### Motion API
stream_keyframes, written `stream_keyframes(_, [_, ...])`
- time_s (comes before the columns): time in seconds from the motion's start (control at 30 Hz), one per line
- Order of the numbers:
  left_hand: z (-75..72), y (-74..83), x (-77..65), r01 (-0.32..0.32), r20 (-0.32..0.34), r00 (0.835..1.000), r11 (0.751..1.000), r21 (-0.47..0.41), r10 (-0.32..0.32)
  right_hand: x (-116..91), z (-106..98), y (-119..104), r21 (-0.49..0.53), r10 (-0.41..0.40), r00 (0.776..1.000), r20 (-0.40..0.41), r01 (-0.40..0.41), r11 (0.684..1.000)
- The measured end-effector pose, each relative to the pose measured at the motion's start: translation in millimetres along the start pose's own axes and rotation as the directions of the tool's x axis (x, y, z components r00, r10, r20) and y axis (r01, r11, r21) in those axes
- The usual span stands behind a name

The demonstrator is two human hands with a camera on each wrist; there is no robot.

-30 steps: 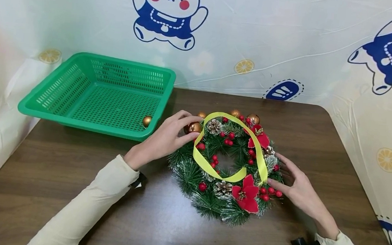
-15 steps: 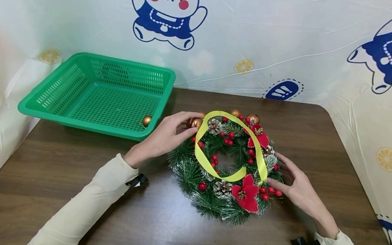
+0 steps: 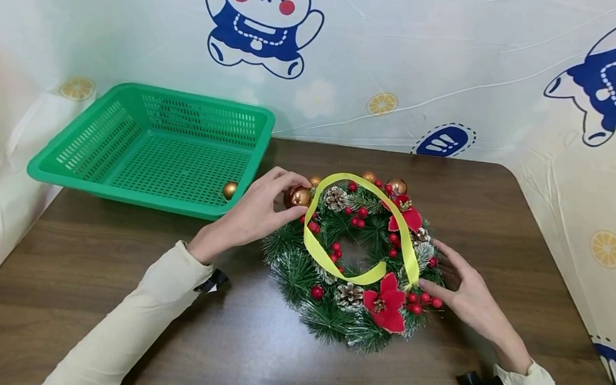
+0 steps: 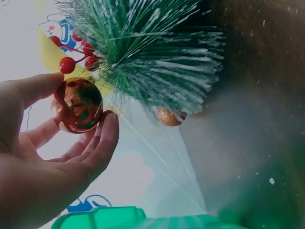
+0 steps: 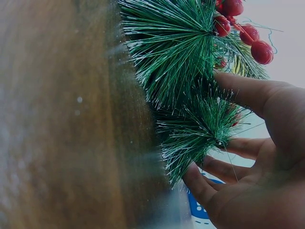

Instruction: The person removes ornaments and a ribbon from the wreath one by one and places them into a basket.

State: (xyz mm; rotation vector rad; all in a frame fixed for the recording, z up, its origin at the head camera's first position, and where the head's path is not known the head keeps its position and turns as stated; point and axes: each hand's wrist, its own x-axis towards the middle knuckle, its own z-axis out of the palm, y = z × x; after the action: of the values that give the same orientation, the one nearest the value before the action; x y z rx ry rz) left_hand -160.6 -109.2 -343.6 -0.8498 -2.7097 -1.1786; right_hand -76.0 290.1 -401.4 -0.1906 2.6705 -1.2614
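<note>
A round Christmas wreath (image 3: 298,272) of frosted green needles lies on the table, with red berries, pinecones and red poinsettias (image 3: 386,304). Looped over it is a yellow ribbon (image 3: 345,176). At the wreath's far left edge my left hand (image 3: 245,214) holds a shiny copper bauble (image 3: 300,197) between thumb and fingers; the left wrist view shows this bauble (image 4: 82,106) beside the berries (image 4: 67,65). My right hand (image 3: 466,295) grips the wreath's right edge, the thumb near the ribbon's end. In the right wrist view its fingertips (image 5: 193,174) touch the needles, partly hidden.
A green plastic basket (image 3: 40,170) stands at the back left, close to my left forearm. One gold bauble (image 3: 229,190) lies inside it. More copper baubles (image 3: 396,186) sit along the wreath's far edge. Behind the brown table (image 3: 249,358) hangs a printed curtain (image 3: 464,41).
My left hand has shifted its fingers around the copper bauble, which has moved slightly to the left. The ribbon's left side has stirred a little. My right hand has stayed in place.
</note>
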Motion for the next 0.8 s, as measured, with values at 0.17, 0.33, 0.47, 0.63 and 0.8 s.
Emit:
stream_keyframes(0.17, [-1.9,-0.2,0.2,0.017,0.017,1.0,1.0,-0.003,-0.017,0.6,0.1,-0.7,-0.001,-0.004,1.0,0.003,0.004,1.0])
stream_keyframes(0.33, [2.2,-1.0,3.0,0.04,0.066,0.997,0.996,-0.079,-0.035,-0.2,-0.9,-1.0,-0.001,0.002,1.0,0.009,-0.002,1.0])
stream_keyframes(0.47, [4.4,-0.4,5.8,0.018,0.074,0.997,0.997,-0.071,-0.012,-0.8,-1.4,-1.7,-0.002,0.013,1.0,0.01,-0.013,1.0])
stream_keyframes(0.63, [1.6,2.1,6.3,-0.043,0.064,0.997,0.999,-0.031,0.045,-0.9,-0.9,-2.4,-0.011,0.016,1.0,0.011,-0.015,1.0])
stream_keyframes(0.8, [-3.1,6.1,4.3,-0.113,0.061,0.992,0.994,0.012,0.112,-0.7,-0.1,-1.6,-0.009,0.01,1.0,0.006,-0.01,1.0])
